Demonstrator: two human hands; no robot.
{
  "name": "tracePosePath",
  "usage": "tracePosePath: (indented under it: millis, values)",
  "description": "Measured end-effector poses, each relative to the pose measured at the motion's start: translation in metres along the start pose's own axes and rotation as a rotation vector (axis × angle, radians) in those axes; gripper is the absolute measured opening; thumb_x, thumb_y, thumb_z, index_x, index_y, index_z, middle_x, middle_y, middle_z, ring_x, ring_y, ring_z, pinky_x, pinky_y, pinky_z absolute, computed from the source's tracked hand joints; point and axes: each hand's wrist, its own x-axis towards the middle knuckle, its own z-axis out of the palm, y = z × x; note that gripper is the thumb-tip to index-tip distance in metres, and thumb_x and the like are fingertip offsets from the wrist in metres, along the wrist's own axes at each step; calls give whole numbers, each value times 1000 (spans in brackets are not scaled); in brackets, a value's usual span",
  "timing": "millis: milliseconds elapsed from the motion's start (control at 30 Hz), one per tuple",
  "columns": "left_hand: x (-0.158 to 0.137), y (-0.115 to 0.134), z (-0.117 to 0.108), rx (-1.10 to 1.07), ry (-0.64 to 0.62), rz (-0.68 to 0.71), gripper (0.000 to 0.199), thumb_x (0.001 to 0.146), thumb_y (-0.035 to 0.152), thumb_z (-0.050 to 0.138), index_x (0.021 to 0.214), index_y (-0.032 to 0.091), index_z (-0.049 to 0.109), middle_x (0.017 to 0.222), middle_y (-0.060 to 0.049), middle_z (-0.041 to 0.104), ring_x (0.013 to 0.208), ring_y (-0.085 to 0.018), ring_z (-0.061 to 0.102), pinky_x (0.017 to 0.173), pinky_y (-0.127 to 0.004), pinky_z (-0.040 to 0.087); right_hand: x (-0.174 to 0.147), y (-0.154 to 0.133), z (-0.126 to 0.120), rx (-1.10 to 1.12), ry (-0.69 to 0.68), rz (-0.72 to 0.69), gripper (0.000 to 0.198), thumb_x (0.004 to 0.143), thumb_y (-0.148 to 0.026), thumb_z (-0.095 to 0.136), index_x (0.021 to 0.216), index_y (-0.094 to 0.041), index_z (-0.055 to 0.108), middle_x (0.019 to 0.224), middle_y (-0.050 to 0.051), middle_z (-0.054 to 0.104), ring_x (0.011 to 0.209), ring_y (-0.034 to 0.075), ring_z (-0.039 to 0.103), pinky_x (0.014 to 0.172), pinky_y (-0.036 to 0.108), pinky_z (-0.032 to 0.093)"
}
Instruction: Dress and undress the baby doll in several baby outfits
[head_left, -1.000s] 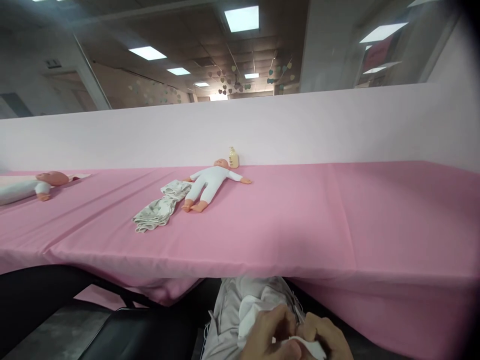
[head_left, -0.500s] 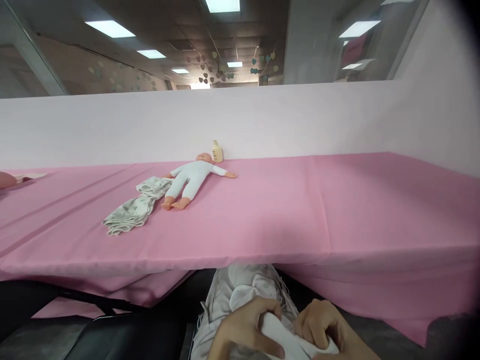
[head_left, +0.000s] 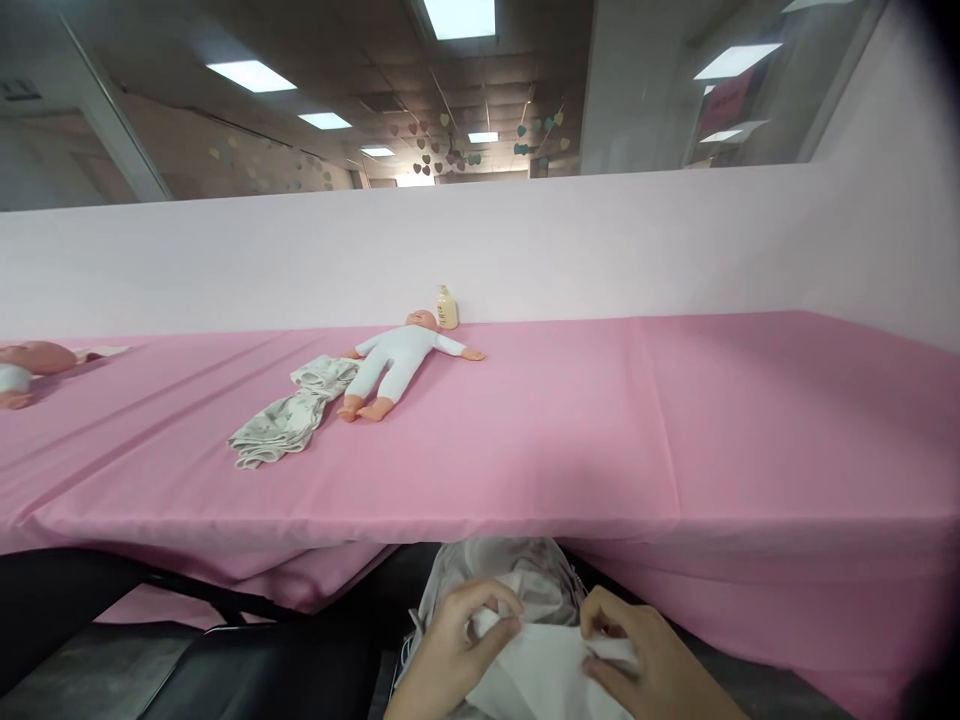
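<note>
Over my lap, a white cloth (head_left: 546,665) is stretched between my two hands; its exact kind cannot be made out. My left hand (head_left: 469,645) pinches its upper left edge between thumb and fingers. At the upper right edge, my right hand (head_left: 634,650) pinches the same cloth. The lower part of the cloth runs out of view at the bottom. A baby doll (head_left: 397,358) in a white suit lies on its back on the table, arms spread. Beside its legs, a patterned pale cloth (head_left: 281,430) lies in folds.
The table bears a pink cover (head_left: 570,430) that hangs over its front edge. A pump bottle (head_left: 447,308) stands by the white wall, behind the doll's head. Another doll (head_left: 41,358) lies at the far left. A black chair (head_left: 262,670) is at my left.
My hands have spread the white cloth, which was bunched before, and now grip it by its upper edge. The view has swung slightly left.
</note>
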Motion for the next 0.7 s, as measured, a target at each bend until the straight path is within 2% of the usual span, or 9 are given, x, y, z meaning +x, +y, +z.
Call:
tracePosePath:
  millis: [100, 167, 233, 333, 400, 500, 633, 700]
  values:
    - [-6, 7, -8, 218, 7, -26, 15, 84, 35, 61, 91, 24, 69, 87, -2, 66, 77, -17, 59, 73, -27, 43, 13, 20, 8, -153, 149, -40, 23, 72, -13, 48, 91, -23, 57, 83, 1, 61, 76, 19, 59, 72, 30, 41]
    - [-9, 10, -10, 359, 42, -42, 16, 87, 34, 56, 86, 22, 68, 85, -2, 65, 69, -15, 58, 65, -25, 42, 17, 30, 14, -194, 234, -57, 32, 71, -11, 44, 97, -23, 57, 81, 1, 58, 73, 18, 57, 70, 30, 41]
    - [-12, 6, -10, 494, 137, -21, 24, 88, 35, 54, 73, 19, 62, 77, -2, 62, 62, -13, 54, 58, -24, 39, 18, 34, 18, -144, 282, -93, 35, 68, -11, 44, 99, -23, 56, 79, 0, 55, 72, 18, 55, 70, 30, 41]
    - [-16, -4, -9, 596, 349, 124, 32, 88, 37, 56, 63, 17, 51, 67, 0, 55, 58, -12, 51, 55, -22, 37, 16, 29, 15, 68, 322, -118, 32, 65, -12, 45, 94, -22, 54, 79, -1, 53, 74, 17, 53, 71, 28, 43]
    - [-20, -8, -10, 581, 434, 239, 34, 88, 36, 57, 62, 17, 47, 63, 1, 51, 56, -10, 48, 55, -21, 37, 14, 23, 6, 226, 300, -109, 24, 65, -14, 47, 86, -22, 53, 76, -1, 50, 71, 16, 51, 66, 25, 42]
    - [-29, -3, -16, 493, 433, 357, 40, 86, 36, 60, 59, 17, 39, 56, 4, 43, 50, -8, 43, 50, -19, 34, 12, 14, -14, 472, 230, -109, 12, 65, -19, 55, 76, -21, 50, 68, -3, 41, 59, 13, 41, 53, 23, 35]
    - [-35, 14, -27, 454, 458, 421, 40, 86, 38, 60, 61, 17, 38, 54, 5, 40, 49, -7, 42, 48, -18, 35, 5, 8, -32, 786, 114, -176, 26, 70, -40, 64, 72, -21, 46, 62, -3, 33, 52, 12, 32, 45, 25, 31]
    - [-32, 20, -32, 486, 514, 454, 36, 86, 29, 61, 60, 17, 38, 54, 5, 39, 49, -7, 41, 48, -18, 34, 4, 6, -33, 753, 111, -252, 31, 76, -50, 58, 73, -22, 45, 60, -2, 35, 49, 14, 35, 42, 27, 34]
